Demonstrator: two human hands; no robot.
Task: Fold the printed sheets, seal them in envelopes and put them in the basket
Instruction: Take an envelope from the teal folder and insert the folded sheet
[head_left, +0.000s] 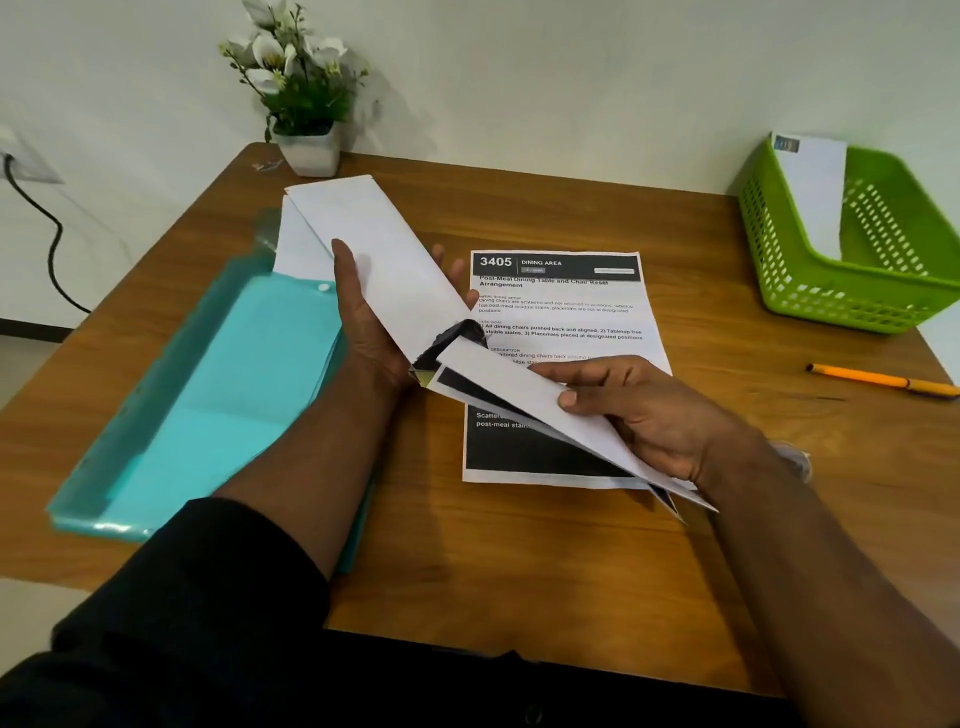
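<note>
My left hand (363, 322) holds a long white envelope (384, 249) above the table, its open mouth pointing toward me. My right hand (649, 415) grips a folded printed sheet (519, 384), whose front end sits at the envelope's mouth. Under both hands, a flat printed sheet (561, 312) headed "3405 DINING AREA" lies on the wooden table (519, 561). A green plastic basket (852, 291) stands at the far right with one white envelope (815, 197) leaning inside it.
A turquoise plastic folder (208, 405) lies at the left with white paper sticking out of its far end. An orange pen (883, 379) rests near the right edge. A potted white-flower plant (304, 104) stands at the back, and a black cable hangs by the wall.
</note>
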